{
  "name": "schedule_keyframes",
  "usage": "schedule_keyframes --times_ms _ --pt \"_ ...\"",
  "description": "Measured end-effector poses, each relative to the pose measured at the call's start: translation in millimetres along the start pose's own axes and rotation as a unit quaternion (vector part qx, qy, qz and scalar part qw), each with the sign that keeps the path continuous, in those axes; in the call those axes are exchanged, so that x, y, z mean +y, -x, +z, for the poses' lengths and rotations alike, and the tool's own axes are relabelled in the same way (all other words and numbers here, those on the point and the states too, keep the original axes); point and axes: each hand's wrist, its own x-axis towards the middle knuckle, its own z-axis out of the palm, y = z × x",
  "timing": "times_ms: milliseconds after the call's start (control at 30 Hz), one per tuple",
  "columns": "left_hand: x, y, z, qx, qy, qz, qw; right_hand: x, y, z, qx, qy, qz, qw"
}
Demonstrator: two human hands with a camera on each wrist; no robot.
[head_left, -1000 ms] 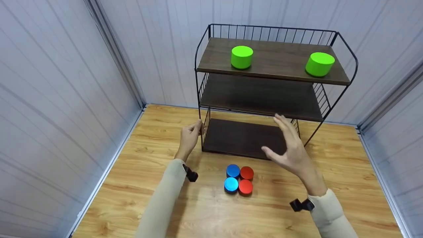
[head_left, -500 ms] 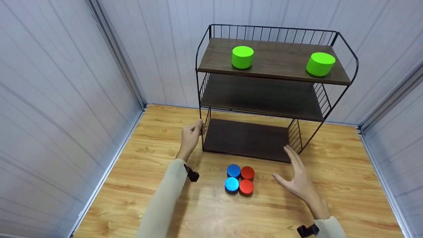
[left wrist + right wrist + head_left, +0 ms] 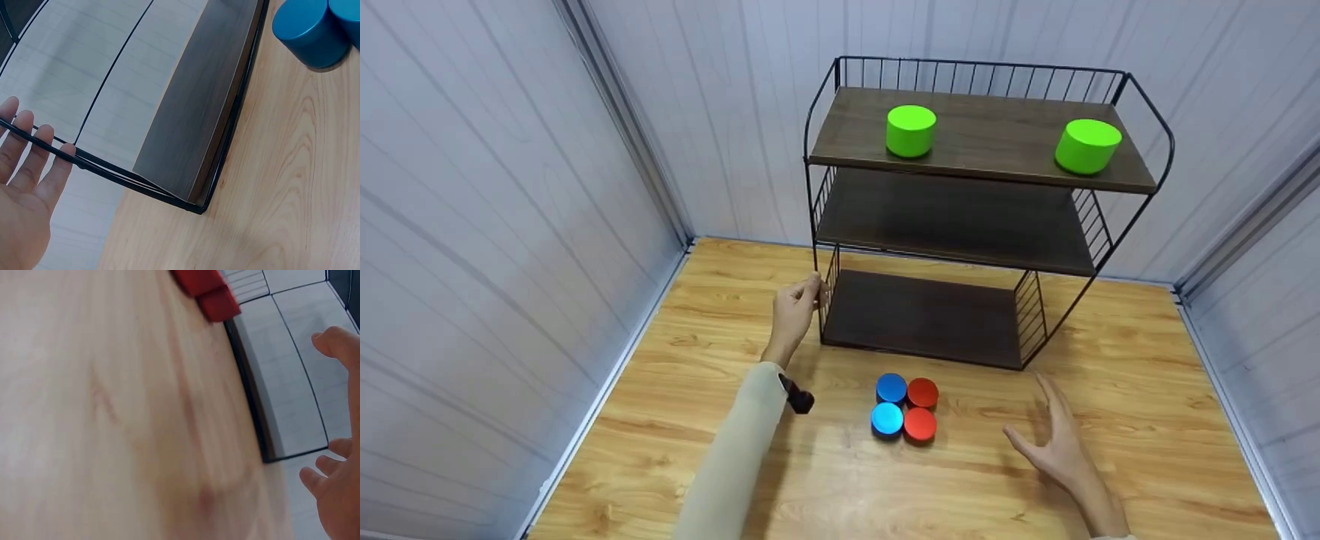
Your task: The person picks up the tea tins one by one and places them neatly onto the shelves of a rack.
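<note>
At the left side of the black wire shelf rack (image 3: 952,217), my left hand (image 3: 793,311) grips the upright frame. In the left wrist view its fingertips (image 3: 44,133) are curled over the black metal bar (image 3: 121,179). My right hand (image 3: 1061,450) is held over the wooden surface to the right, thumb and fingers spread, holding nothing. Two blue round tins (image 3: 887,418) and two red round tins (image 3: 919,424) stand together in a square in front of the rack, between the hands. In the right wrist view the red tins (image 3: 218,304) show at the top.
Two bright green cylinders (image 3: 910,130) stand on the rack's top board (image 3: 990,124), one left of centre, one near the right end. Pale ribbed walls (image 3: 510,225) enclose the wood-patterned surface (image 3: 675,420) at the back and sides.
My right hand has moved down and toward me, away from in front of the rack, staying spread. The left hand keeps its grip on the frame; the tins and cylinders have not moved.
</note>
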Motion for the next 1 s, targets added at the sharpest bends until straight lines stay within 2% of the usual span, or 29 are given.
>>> schedule_keyframes --times_ms 200,400,600,767,1000 --pt "0.1 0.1 1.2 0.011 0.011 -0.012 0.9998 6 6 3 -0.007 0.008 0.018 1.000" --pt "0.7 -0.2 1.3 0.006 0.000 -0.018 0.9998 6 6 13 -0.038 0.017 0.031 0.999" --pt "1.1 -0.4 2.3 0.016 -0.012 -0.013 0.9997 3 -1 28 -0.057 0.029 -0.002 0.998" --pt "0.4 0.8 2.0 0.014 -0.002 -0.008 0.9999 -2 -10 41 -0.067 0.040 -0.025 0.997" --pt "2.9 2.3 1.9 0.017 -0.024 -0.005 0.9996 -9 -23 57 -0.115 0.040 -0.018 0.992"
